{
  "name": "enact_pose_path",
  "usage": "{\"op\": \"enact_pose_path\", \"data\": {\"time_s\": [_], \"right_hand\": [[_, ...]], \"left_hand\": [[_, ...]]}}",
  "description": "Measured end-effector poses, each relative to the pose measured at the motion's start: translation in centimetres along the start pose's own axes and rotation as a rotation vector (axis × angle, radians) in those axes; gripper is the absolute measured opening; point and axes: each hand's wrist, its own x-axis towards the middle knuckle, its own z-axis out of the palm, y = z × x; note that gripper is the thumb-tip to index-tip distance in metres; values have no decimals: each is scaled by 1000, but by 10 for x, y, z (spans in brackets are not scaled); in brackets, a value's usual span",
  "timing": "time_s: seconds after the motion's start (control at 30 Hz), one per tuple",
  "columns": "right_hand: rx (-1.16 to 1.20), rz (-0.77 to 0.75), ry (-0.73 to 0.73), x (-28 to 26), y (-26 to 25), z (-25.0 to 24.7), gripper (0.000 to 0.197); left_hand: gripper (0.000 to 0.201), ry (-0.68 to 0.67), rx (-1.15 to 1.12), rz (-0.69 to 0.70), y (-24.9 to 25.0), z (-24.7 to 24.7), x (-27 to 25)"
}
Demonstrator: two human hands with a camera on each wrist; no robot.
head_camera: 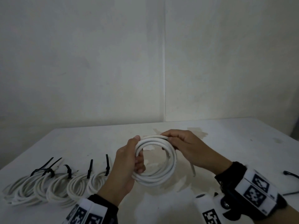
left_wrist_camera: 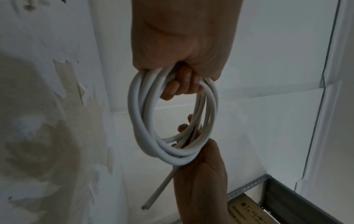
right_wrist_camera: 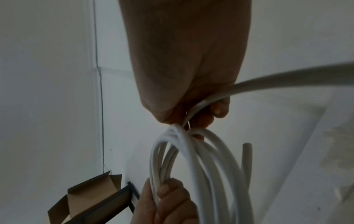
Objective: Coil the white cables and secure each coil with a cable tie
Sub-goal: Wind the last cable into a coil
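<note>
While both hands are lifting it just above the table, the white cable is sitting in the lower middle of the head view as a round coil of several loops. The left hand is gripping the coil's left side, its fingers curling through the ring and its thumb pressing on the outside. The right hand is pinching the top right of the coil, fingers pressed together over the bundled loops and the thumb tucked under them (the right wrist view is showing the strands bunching at that pinch). One loose cable end is sticking out below the right hand and pointing down toward the table; it is not touching the coil's other strands there.

At the lower left of the head view, a row of finished coils is lying on the table, overlapping one another, each one wearing a black tie with its tail standing up. At the right edge of that view, a loose black tie is lying well apart from the hands. Patches of peeled coating are showing on the table behind the hands. In the lower left of the right wrist view, an open cardboard box is sitting beyond the left hand.
</note>
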Motion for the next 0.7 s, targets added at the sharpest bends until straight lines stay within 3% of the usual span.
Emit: {"op": "enact_pose_path", "data": {"time_s": [0.2, 0.27, 0.37, 0.5, 0.6, 0.7], "right_hand": [[-475, 85, -5, -3, 2, -22, 15], [-402, 98, 45, -2, 6, -17, 16], [-40, 133, 130, 1, 10, 0, 21], [491, 248, 48, -1, 7, 11, 37], [357, 140, 11, -4, 9, 17, 48], [283, 73, 18, -7, 8, 18, 42]], "left_hand": [[43, 47, -148, -22, 6, -9, 7], [43, 44, -149, -25, 4, -7, 7], [43, 34, -153, -32, 2, -3, 7], [42, 39, -126, -30, 1, -2, 7], [43, 32, -100, -36, -3, 1, 4], [45, 36, -109, -41, -3, 0, 5]]}}
